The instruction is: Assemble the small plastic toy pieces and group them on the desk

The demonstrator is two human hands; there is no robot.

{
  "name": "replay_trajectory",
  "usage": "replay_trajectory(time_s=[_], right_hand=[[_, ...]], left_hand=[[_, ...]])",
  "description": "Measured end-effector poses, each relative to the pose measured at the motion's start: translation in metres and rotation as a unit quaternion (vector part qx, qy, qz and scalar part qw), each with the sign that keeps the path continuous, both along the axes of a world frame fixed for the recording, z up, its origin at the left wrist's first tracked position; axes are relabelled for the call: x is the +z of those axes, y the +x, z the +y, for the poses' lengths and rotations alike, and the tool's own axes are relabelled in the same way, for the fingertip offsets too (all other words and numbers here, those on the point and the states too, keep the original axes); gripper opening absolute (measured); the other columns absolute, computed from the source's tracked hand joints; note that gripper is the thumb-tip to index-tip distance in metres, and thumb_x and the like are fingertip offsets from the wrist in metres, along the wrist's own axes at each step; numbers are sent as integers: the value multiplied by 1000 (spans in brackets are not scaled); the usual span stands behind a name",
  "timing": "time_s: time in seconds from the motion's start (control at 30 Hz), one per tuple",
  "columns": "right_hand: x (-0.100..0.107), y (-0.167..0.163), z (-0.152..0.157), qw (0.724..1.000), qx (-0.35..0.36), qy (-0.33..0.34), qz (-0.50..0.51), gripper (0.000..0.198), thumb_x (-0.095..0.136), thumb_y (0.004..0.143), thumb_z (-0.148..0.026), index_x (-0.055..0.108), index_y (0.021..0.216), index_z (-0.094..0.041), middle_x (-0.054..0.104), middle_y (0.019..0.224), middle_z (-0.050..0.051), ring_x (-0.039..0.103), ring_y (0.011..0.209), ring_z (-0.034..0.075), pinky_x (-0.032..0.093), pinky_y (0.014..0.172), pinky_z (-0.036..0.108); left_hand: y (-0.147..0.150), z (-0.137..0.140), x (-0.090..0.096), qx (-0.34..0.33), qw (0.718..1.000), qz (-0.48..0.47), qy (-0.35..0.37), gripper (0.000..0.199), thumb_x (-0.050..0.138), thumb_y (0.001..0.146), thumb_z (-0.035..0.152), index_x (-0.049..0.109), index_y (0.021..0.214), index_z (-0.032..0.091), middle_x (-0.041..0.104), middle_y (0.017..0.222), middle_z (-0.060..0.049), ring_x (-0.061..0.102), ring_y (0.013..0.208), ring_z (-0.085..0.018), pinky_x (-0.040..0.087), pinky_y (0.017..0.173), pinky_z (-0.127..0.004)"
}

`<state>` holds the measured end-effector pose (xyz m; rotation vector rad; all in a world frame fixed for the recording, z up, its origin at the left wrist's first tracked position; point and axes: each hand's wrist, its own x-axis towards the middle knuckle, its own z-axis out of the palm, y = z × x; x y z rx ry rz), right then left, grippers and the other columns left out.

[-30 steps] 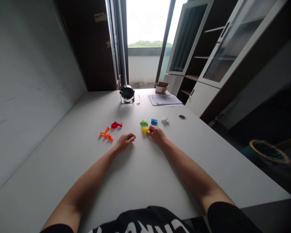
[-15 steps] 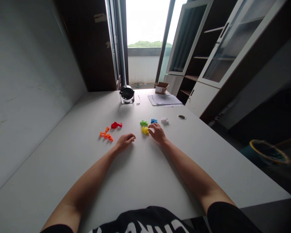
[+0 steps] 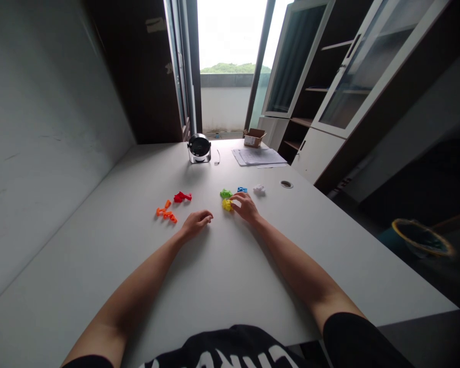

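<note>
A cluster of small yellow plastic pieces (image 3: pixel 226 205) lies on the white table. My right hand (image 3: pixel 247 207) is just to its right, thumb and index finger apart at its edge; whether they touch it I cannot make out. Behind the yellow pieces are green pieces (image 3: pixel 226 193). Blue pieces (image 3: pixel 242 189) show just beyond my right fingers, and white pieces (image 3: pixel 259 189) lie farther right. My left hand (image 3: pixel 195 224) rests on the table, loosely bent, thumb apart from the fingers, with nothing visible in it. To its left are orange pieces (image 3: pixel 167 213) and red pieces (image 3: pixel 182 197).
On the far side of the table (image 3: pixel 222 286) stand a black round device on a stand (image 3: pixel 199 146) and a small open cardboard box (image 3: pixel 254 137). Papers (image 3: pixel 259 157) lie before the box. A round cable hole (image 3: pixel 286 184) sits near the right edge.
My right hand has shifted slightly left, its thumb and index finger closer around the yellow pieces. The left hand stays in place. The whole view has moved a little.
</note>
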<state>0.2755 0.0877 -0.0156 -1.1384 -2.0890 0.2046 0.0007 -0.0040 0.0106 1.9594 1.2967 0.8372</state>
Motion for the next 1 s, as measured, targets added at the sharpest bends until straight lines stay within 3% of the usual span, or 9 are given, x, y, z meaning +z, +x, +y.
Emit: replay_trajectory(time_s=[0.6, 0.8, 1.0], right_hand=[[-6, 1, 5, 999, -7, -29, 31, 12, 67, 86, -29, 72, 96, -25, 66, 111, 7, 54, 110, 28, 45, 99, 46], [-3, 1, 2, 998, -9, -34, 48, 18, 62, 86, -26, 69, 102, -24, 65, 110, 8, 54, 110, 28, 44, 99, 46], [0, 3, -1, 997, 25, -56, 52, 34, 59, 76, -17, 64, 109, -22, 63, 116, 8, 53, 112, 27, 45, 96, 43]], left_hand=[[1, -1, 1, 2, 1000, 0, 1, 26, 51, 91, 36, 71, 98, 21, 73, 83, 0, 63, 74, -15, 45, 69, -23], [1, -1, 1, 3, 1000, -1, 0, 26, 51, 91, 36, 71, 99, 22, 73, 84, 0, 64, 75, -15, 46, 70, -23], [0, -1, 1, 3, 1000, 0, -1, 26, 51, 91, 35, 71, 99, 21, 72, 83, -1, 64, 76, -15, 47, 71, -23]])
